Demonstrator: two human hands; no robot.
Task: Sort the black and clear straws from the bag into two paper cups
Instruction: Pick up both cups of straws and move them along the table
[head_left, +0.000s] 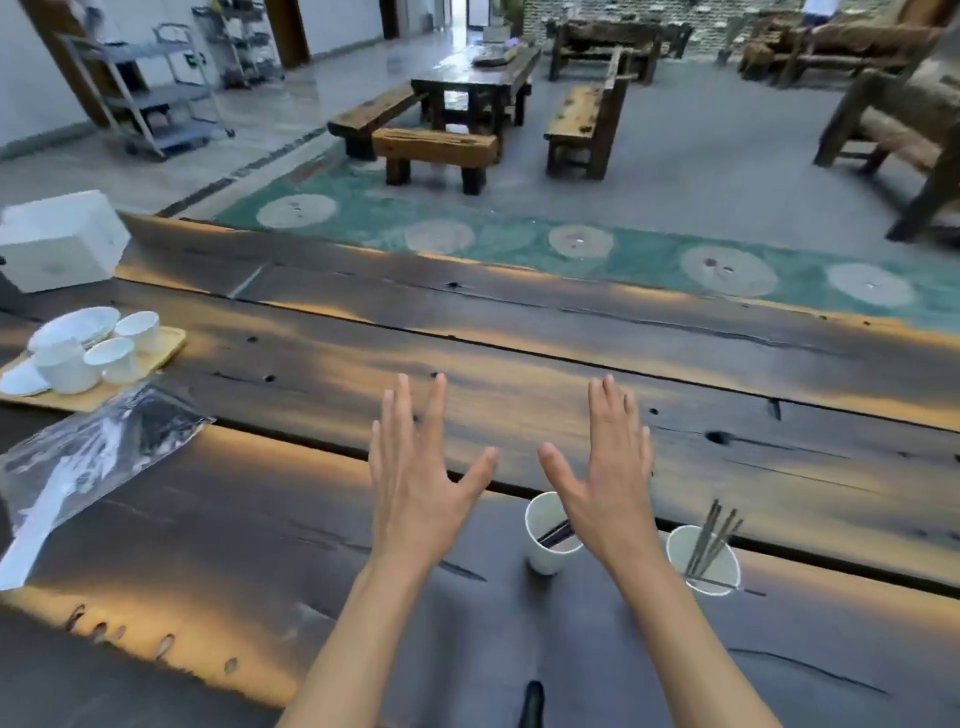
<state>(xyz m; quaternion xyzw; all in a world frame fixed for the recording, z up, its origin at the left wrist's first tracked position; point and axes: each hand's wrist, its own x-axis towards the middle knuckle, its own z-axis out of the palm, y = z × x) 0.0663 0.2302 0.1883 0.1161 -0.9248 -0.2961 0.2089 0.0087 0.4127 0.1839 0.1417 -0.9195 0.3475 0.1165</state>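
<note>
Dark wooden table (519, 332). Both hands, left hand (415, 478) and right hand (605, 478), held spread, nothing gripped. Straws seen in both cups: left cup (545, 556), right cup (719, 569), lower right. Bag (93, 457) at left looks emptied; sorting judged done.

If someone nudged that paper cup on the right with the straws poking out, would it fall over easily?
Probably yes. The right paper cup looks thin and light, and its straws lean out past the rim toward one side, so a push could tip it. The wooden table has grooves and cracks, which might catch the base rather than let it slide.
</note>
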